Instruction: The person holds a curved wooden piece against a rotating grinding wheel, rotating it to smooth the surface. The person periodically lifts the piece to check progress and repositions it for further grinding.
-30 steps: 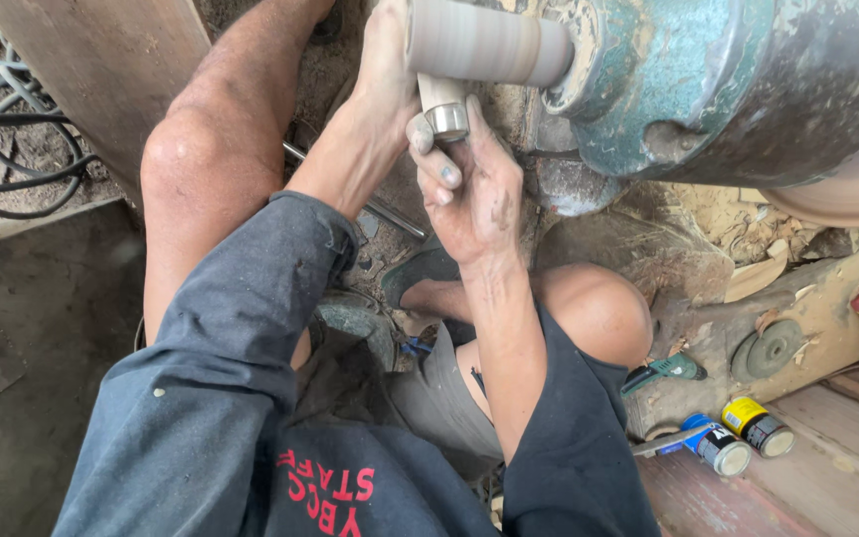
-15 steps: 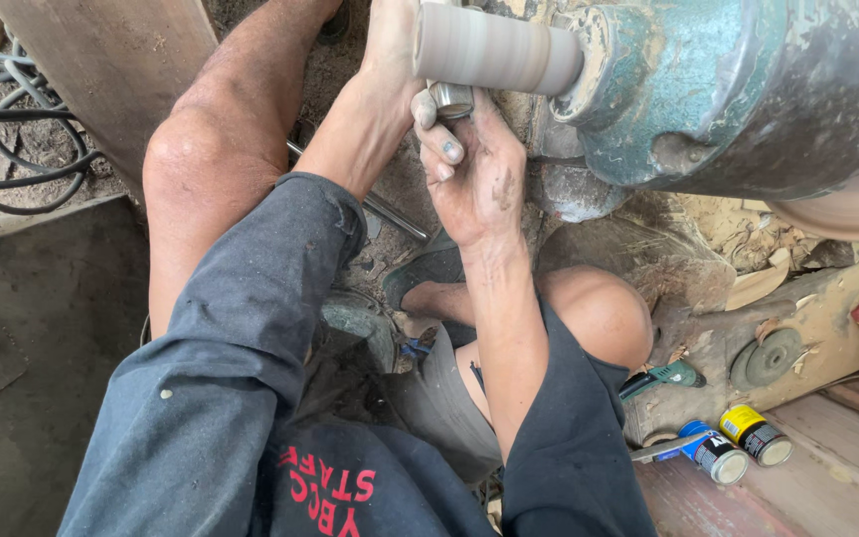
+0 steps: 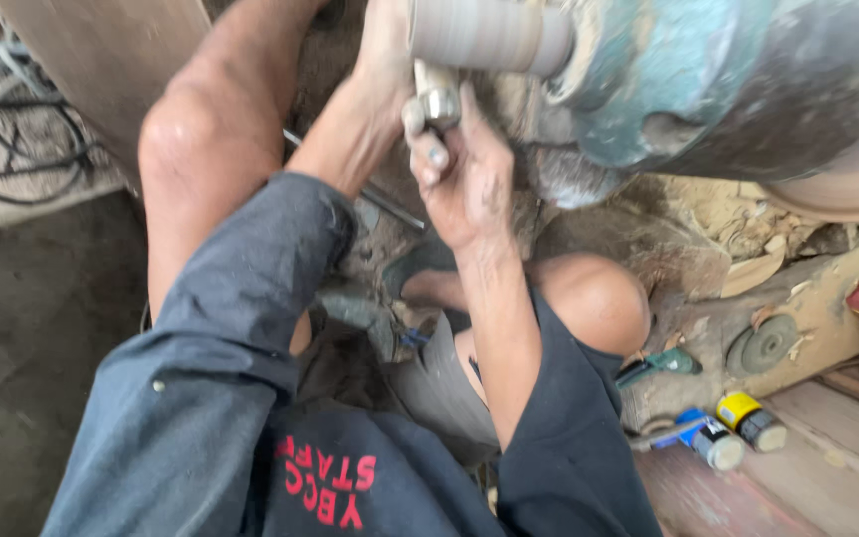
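Both hands are raised under the grey shaft (image 3: pixel 489 35) of the green machine (image 3: pixel 708 89). Right hand (image 3: pixel 469 179) is closed around a metal socket (image 3: pixel 436 99); left hand (image 3: pixel 388 45) grips beside it, fingers hidden.

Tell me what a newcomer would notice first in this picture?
The eye goes first to the two hands at the top centre: the right hand grips a small shiny metal socket under a thick grey shaft, and the left hand reaches up beside it. To the right sits a big worn green machine housing. Small cans lie at the lower right.
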